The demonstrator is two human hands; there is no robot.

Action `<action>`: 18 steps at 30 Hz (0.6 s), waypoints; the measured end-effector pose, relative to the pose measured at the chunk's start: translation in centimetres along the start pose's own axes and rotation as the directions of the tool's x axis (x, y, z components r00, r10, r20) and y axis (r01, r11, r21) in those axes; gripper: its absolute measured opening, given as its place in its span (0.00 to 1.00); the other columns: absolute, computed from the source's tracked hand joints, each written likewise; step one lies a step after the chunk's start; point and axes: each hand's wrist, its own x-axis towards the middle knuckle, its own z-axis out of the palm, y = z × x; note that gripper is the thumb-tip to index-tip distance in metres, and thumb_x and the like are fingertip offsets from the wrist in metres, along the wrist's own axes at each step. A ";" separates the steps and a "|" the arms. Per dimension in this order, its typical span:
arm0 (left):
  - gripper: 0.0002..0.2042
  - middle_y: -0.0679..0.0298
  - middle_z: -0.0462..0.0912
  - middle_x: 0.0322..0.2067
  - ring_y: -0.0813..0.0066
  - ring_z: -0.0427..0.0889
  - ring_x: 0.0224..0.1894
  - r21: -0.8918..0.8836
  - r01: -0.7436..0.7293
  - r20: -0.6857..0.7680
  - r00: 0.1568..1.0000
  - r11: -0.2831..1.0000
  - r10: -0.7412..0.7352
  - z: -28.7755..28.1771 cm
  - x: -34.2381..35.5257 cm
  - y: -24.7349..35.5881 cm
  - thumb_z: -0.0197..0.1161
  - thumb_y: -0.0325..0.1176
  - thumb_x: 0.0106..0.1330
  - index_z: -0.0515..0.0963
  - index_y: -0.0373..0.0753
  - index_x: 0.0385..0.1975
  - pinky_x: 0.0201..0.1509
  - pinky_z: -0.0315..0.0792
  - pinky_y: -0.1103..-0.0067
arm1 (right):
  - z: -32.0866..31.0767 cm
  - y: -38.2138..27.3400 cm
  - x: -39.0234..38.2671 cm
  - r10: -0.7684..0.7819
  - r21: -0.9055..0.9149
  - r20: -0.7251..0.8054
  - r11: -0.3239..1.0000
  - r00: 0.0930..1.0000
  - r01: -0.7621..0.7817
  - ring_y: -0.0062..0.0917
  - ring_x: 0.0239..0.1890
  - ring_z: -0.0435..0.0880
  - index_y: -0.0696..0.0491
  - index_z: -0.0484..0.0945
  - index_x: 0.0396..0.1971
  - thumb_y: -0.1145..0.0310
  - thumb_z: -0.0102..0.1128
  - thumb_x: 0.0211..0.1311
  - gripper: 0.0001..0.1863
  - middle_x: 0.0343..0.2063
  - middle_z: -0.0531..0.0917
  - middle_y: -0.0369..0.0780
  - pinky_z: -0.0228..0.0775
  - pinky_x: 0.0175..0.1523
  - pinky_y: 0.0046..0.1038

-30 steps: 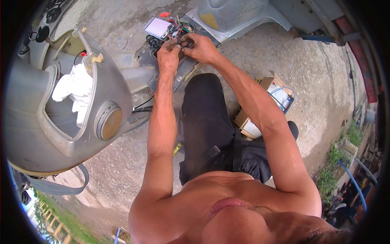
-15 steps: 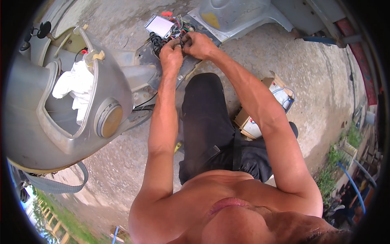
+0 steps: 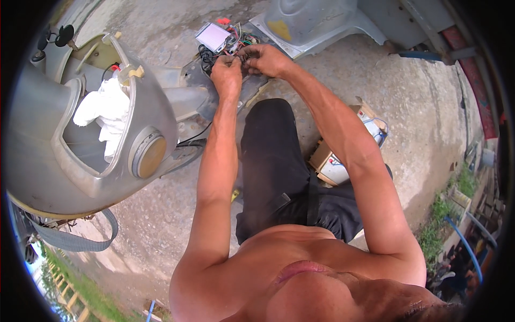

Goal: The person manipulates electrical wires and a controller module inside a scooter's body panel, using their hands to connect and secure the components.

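My left hand (image 3: 226, 76) is closed in a pinch at the near edge of a tangle of thin coloured wires (image 3: 236, 42). Close beside it on the right, my right hand (image 3: 265, 60) curls its fingers in among the same wires. The small piece between its fingertips is too dark to make out. Beyond my hands a flat silver box (image 3: 213, 36) lies by the tangle, with loops of black cable (image 3: 206, 56) at its near left side. All of this rests on the dark footboard (image 3: 196, 75) of a grey scooter-like body.
The grey front shell (image 3: 80, 182) stands at left with white cloth (image 3: 104, 110) inside its opening. A grey strap (image 3: 80, 244) hangs below. The rear body panel (image 3: 316, 24) rises at far right of the footboard. An open cardboard box (image 3: 327, 163) sits by my right knee.
My fingertips have drawn slightly apart at the wires. The right hand has shifted a little right, and the view has moved slightly.
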 end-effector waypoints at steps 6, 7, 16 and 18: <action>0.10 0.64 0.81 0.25 0.80 0.77 0.22 -0.094 -0.009 0.048 0.999 0.996 0.013 -0.1 -1.2 2.0 0.69 0.31 0.65 0.80 0.28 0.35 0.26 0.73 0.79 | -0.7 0.0 0.9 0.142 -0.079 -0.053 0.986 0.988 -0.146 0.19 0.26 0.84 0.59 0.83 0.48 0.78 0.61 0.65 0.12 0.30 0.87 0.39 0.77 0.31 0.21; 0.10 0.64 0.82 0.25 0.80 0.77 0.23 -0.103 0.003 0.059 0.998 0.995 0.003 -0.2 -1.1 1.9 0.68 0.31 0.66 0.80 0.29 0.35 0.26 0.73 0.80 | -0.7 0.1 0.9 0.142 -0.079 -0.051 0.986 0.989 -0.146 0.19 0.26 0.84 0.59 0.83 0.48 0.78 0.61 0.65 0.12 0.30 0.87 0.39 0.77 0.31 0.21; 0.11 0.62 0.85 0.32 0.77 0.82 0.31 -0.359 0.146 0.272 0.961 0.922 -0.047 -1.3 -1.3 2.1 0.61 0.31 0.71 0.81 0.30 0.44 0.37 0.76 0.80 | 0.4 0.6 -0.1 -0.018 -0.146 -0.153 0.989 0.988 -0.004 0.18 0.25 0.83 0.61 0.83 0.34 0.73 0.64 0.63 0.06 0.25 0.86 0.36 0.76 0.32 0.24; 0.11 0.63 0.85 0.32 0.77 0.82 0.32 -0.399 0.167 0.303 0.952 0.902 -0.043 -1.5 -1.3 2.4 0.60 0.32 0.72 0.82 0.31 0.45 0.39 0.76 0.79 | 0.5 0.3 -0.4 -0.072 -0.163 -0.247 0.986 0.966 0.032 0.22 0.23 0.82 0.60 0.82 0.31 0.69 0.65 0.59 0.09 0.23 0.85 0.40 0.75 0.32 0.28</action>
